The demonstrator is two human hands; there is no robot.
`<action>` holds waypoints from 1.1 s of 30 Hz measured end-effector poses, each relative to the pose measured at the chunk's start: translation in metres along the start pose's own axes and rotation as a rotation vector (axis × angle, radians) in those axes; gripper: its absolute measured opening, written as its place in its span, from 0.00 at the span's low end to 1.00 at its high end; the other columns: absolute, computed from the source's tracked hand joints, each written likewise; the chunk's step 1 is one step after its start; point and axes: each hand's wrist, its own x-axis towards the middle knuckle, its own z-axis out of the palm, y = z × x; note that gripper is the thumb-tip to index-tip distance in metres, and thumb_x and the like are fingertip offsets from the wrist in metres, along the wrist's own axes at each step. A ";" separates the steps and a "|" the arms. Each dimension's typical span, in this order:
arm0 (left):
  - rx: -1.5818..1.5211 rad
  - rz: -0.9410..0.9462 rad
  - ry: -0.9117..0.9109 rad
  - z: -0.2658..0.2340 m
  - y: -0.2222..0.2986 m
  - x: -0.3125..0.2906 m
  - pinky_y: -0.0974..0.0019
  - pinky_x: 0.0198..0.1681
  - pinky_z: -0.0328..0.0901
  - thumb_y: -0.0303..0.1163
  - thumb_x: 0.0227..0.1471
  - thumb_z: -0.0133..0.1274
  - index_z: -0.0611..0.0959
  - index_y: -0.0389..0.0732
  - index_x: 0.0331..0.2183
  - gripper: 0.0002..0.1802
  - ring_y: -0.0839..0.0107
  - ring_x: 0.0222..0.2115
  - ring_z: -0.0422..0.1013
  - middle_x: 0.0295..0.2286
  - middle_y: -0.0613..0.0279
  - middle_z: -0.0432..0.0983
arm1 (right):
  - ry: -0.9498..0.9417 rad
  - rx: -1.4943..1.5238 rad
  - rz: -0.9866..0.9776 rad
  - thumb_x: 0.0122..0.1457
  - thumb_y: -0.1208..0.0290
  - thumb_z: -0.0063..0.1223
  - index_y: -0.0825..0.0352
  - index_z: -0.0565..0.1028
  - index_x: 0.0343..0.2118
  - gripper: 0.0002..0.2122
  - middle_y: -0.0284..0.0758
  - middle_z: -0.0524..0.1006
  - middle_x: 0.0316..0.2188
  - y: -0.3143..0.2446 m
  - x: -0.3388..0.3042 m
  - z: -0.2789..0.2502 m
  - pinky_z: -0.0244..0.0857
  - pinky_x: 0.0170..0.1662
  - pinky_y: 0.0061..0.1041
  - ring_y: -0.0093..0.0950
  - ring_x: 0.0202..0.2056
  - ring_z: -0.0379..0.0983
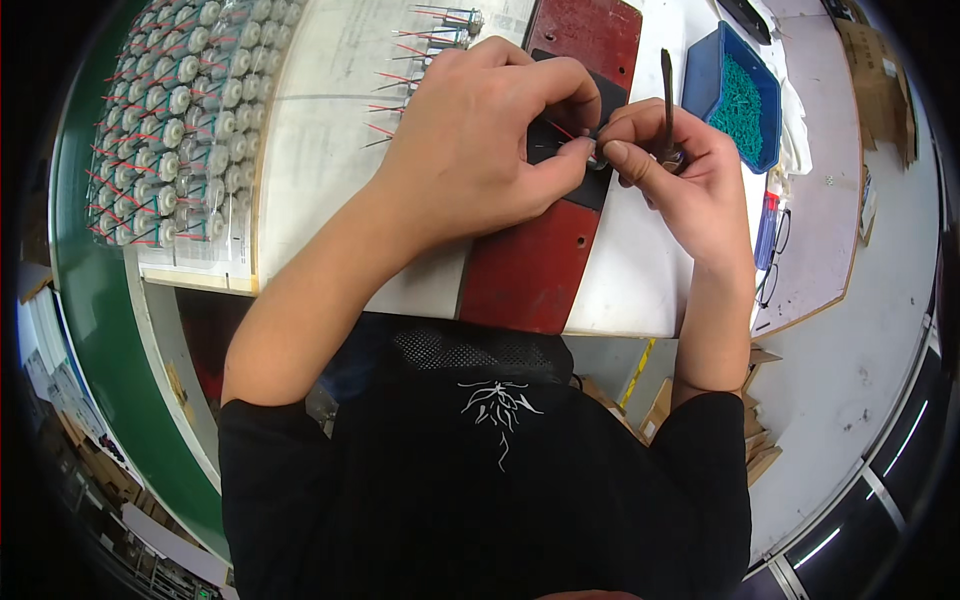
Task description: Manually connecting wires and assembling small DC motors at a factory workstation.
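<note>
My left hand [470, 140] is closed in a pinch over a black pad on a red board [530, 270]. Between its fingertips is a small wired part [562, 131], mostly hidden, with a red wire showing. My right hand [690, 165] meets it from the right, thumb and forefinger pinched at the same part. A slender dark tool [667, 95] stands up out of my right hand, held in the fingers; its lower end is hidden. Left of my left hand lies a row of small motor-like parts [460, 20] with red and dark wires.
Clear trays [185, 130] of round white-ended parts with red and green wires fill the left side. At the right stands a blue bin [705, 75] heaped with small green pieces [738, 110]. Eyeglasses [775, 260] and a blue, red-capped object [767, 230] lie near the right edge.
</note>
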 end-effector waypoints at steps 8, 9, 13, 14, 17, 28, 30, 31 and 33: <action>0.075 0.008 0.063 0.003 -0.001 -0.003 0.59 0.41 0.63 0.35 0.45 0.62 0.84 0.50 0.30 0.06 0.68 0.34 0.74 0.26 0.73 0.81 | 0.059 -0.001 0.022 0.60 0.78 0.64 0.72 0.79 0.38 0.06 0.29 0.79 0.32 -0.006 -0.003 0.010 0.66 0.32 0.15 0.15 0.29 0.71; 0.085 0.005 0.068 0.003 0.000 -0.003 0.59 0.41 0.63 0.35 0.45 0.62 0.84 0.50 0.30 0.07 0.68 0.34 0.74 0.26 0.73 0.81 | 0.066 0.031 0.032 0.61 0.78 0.64 0.72 0.79 0.38 0.06 0.29 0.79 0.33 -0.006 -0.004 0.011 0.66 0.32 0.15 0.15 0.29 0.71; 0.111 0.006 0.080 0.003 0.002 -0.005 0.59 0.41 0.63 0.36 0.44 0.63 0.84 0.50 0.31 0.08 0.67 0.34 0.74 0.26 0.73 0.82 | 0.064 0.037 0.075 0.61 0.78 0.64 0.72 0.78 0.39 0.06 0.30 0.79 0.33 -0.004 -0.003 0.011 0.66 0.31 0.16 0.15 0.29 0.72; 0.116 0.014 0.080 0.003 0.002 -0.005 0.59 0.42 0.63 0.36 0.44 0.64 0.85 0.50 0.31 0.09 0.67 0.34 0.74 0.27 0.72 0.82 | 0.064 0.037 0.075 0.61 0.78 0.64 0.72 0.78 0.39 0.06 0.30 0.79 0.33 -0.004 -0.003 0.011 0.66 0.31 0.16 0.15 0.29 0.72; 0.129 0.038 0.093 0.005 0.002 -0.005 0.58 0.42 0.64 0.37 0.43 0.66 0.85 0.49 0.32 0.10 0.67 0.34 0.74 0.28 0.70 0.82 | 0.073 0.087 0.086 0.60 0.78 0.64 0.71 0.78 0.40 0.08 0.30 0.79 0.33 -0.002 -0.004 0.012 0.64 0.29 0.15 0.14 0.27 0.70; 0.068 -0.085 -0.159 -0.008 0.015 0.008 0.59 0.45 0.62 0.38 0.51 0.64 0.91 0.44 0.36 0.12 0.65 0.41 0.73 0.32 0.65 0.81 | 0.093 -0.032 -0.002 0.64 0.73 0.61 0.69 0.76 0.36 0.06 0.26 0.78 0.30 -0.002 -0.003 -0.002 0.61 0.29 0.15 0.12 0.27 0.68; 0.084 -0.067 -0.191 -0.012 0.013 0.008 0.60 0.45 0.62 0.39 0.51 0.64 0.92 0.44 0.36 0.12 0.65 0.40 0.73 0.31 0.65 0.81 | 0.103 -0.022 -0.054 0.65 0.72 0.60 0.70 0.76 0.36 0.07 0.27 0.78 0.31 -0.005 -0.003 -0.008 0.60 0.29 0.16 0.12 0.28 0.67; 0.079 -0.049 -0.207 -0.011 0.011 0.010 0.60 0.45 0.61 0.39 0.51 0.64 0.92 0.44 0.36 0.12 0.65 0.40 0.73 0.31 0.65 0.82 | 0.009 -0.126 -0.134 0.65 0.71 0.59 0.70 0.76 0.35 0.07 0.28 0.77 0.29 -0.007 -0.006 -0.021 0.61 0.29 0.17 0.15 0.28 0.67; 0.176 0.164 -0.053 0.001 -0.004 0.012 0.60 0.45 0.61 0.40 0.51 0.64 0.92 0.44 0.36 0.12 0.65 0.39 0.73 0.31 0.65 0.82 | -0.183 -0.335 -0.287 0.67 0.69 0.56 0.70 0.76 0.33 0.09 0.31 0.76 0.27 -0.013 -0.012 -0.040 0.62 0.30 0.20 0.20 0.27 0.68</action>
